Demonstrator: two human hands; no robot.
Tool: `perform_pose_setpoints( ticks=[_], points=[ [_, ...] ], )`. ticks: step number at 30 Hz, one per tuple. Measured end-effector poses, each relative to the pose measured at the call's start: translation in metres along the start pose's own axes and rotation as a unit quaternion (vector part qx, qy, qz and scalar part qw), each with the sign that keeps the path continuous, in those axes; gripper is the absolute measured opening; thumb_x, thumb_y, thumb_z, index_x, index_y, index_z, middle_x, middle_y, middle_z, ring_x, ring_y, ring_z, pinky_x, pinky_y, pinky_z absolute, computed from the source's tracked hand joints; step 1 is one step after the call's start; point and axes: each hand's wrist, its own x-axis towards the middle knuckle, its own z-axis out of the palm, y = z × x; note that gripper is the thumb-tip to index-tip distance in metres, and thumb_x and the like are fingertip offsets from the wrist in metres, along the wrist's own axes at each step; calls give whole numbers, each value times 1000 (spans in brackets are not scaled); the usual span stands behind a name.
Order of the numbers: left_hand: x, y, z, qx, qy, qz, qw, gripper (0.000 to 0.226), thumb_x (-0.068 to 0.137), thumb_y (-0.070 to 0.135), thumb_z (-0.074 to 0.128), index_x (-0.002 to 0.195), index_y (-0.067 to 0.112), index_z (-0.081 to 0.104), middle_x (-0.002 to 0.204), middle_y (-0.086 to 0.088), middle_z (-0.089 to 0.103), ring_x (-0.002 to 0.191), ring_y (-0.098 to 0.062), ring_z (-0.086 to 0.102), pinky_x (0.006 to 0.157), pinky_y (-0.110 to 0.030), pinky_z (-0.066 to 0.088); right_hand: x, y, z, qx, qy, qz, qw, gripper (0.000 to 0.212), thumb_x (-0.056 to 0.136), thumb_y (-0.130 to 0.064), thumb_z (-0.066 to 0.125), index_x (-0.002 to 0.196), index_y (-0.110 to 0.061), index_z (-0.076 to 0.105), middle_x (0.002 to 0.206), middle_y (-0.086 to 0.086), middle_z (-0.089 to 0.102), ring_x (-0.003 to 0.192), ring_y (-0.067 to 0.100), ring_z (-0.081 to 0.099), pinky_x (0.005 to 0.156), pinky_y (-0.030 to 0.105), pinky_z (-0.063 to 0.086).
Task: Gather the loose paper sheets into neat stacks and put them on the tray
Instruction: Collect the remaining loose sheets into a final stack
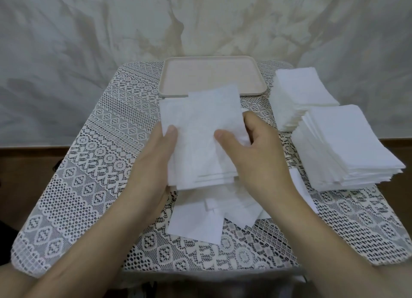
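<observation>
White loose sheets lie overlapped near the bench's front centre. Above them, left hand and right hand both have fingers closed on an uneven bundle of sheets held over mid-bench. Two tall stacks crowd the right edge. The bench's left side is bare lace. The tray sits unobstructed at the far edge.

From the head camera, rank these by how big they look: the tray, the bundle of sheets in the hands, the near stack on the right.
1. Tray, largest.
2. and 3. Bundle of sheets, held by left hand and right hand, and near stack look alike; the bundle is raised nearer the camera, so I won't rank them.
</observation>
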Motion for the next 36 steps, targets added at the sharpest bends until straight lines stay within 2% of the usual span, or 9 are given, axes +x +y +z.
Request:
perform_pose_setpoints(
  ticks=[5, 11, 14, 17, 21, 25, 28, 33, 36],
  points=[
    [-4, -6, 4, 1, 2, -12, 1000, 45, 108, 39, 51, 152, 32, 50, 137, 12, 70, 121, -11, 70, 107, -43, 54, -2, 6, 1, 31, 16, 41, 999, 17, 92, -24, 73, 93, -9, 66, 87, 4, 73, 84, 30, 69, 79, 52, 57],
    [-4, -9, 6, 27, 1, -2, 1000, 51, 105, 44, 54, 155, 37, 47, 142, 12, 67, 123, -14, 69, 106, -45, 56, -3, 5, 1, 48, 11, 32, 998, 20, 91, -22, 75, 89, -6, 63, 82, 8, 70, 71, 29, 62, 64, 43, 53],
    [-4, -9, 6, 41, 1, 3, 999, 37, 108, 36, 51, 144, 39, 56, 127, 13, 75, 112, -11, 74, 94, -38, 60, -4, 6, 1, 41, -9, 31, 999, 26, 90, -28, 74, 84, -6, 61, 75, 9, 64, 64, 15, 53, 59, 34, 44],
    [-1, -6, 1, 47, 11, 10, 999, 25, 111, 29, 48, 128, 41, 62, 116, 15, 78, 106, -10, 76, 82, -30, 62, -1, 10, -3, 29, -17, 19, 999, 39, 90, -32, 71, 84, 2, 54, 66, 11, 48, 60, 16, 40, 59, 34, 33],
    [3, -3, -6, 45, 33, 11, 998, 24, 111, 29, 48, 127, 39, 62, 117, 15, 78, 107, -10, 75, 89, -35, 60, 1, 10, -7, 43, -8, 21, 999, 26, 89, -30, 75, 84, -8, 63, 81, 15, 69, 73, 39, 62, 66, 45, 51],
    [2, -3, -5, 59, 37, 11, 998, 24, 111, 31, 49, 129, 42, 61, 116, 17, 77, 106, -9, 75, 87, -33, 61, 0, 8, -8, 65, -31, 46, 996, 38, 86, -29, 81, 80, 1, 59, 83, 29, 65, 62, 24, 54, 63, 33, 41],
    [2, -5, -5, 57, 37, 10, 998, 24, 111, 34, 48, 128, 44, 61, 121, 13, 76, 112, -14, 73, 97, -44, 59, -4, 6, -4, 70, -42, 53, 995, 44, 84, -33, 81, 76, 2, 55, 79, 32, 61, 64, 18, 48, 63, 34, 35],
    [1, -9, -5, 23, 35, -17, 999, 70, 98, 57, 63, 161, 39, 39, 157, 14, 53, 137, -14, 58, 117, -50, 45, -7, 5, 4, 71, -38, 54, 995, 33, 85, -31, 82, 67, -15, 60, 64, 12, 64, 59, 14, 50, 61, 32, 37],
    [1, -11, -5, 9, 23, -17, 1000, 85, 89, 67, 67, 162, 38, 36, 155, 16, 54, 135, -11, 60, 115, -47, 48, -8, 5, 7, 61, -37, 48, 996, 36, 80, -40, 79, 69, -14, 57, 65, 13, 62, 60, 15, 48, 61, 33, 37]
  ],
)
